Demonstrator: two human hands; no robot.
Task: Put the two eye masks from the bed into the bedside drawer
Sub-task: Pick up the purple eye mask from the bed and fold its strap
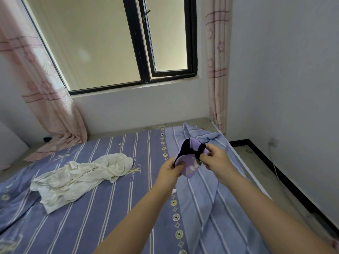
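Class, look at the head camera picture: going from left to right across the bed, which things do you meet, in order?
White cloth → left hand → purple eye masks → right hand → rumpled blue blanket edge → bare floor.

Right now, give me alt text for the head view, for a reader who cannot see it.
Two bare hands, left hand and right hand, hold purple eye masks with black trim above a bed with a striped purple sheet. A crumpled white cloth lies on the bed to the left, below a dark-framed window with pink curtains.
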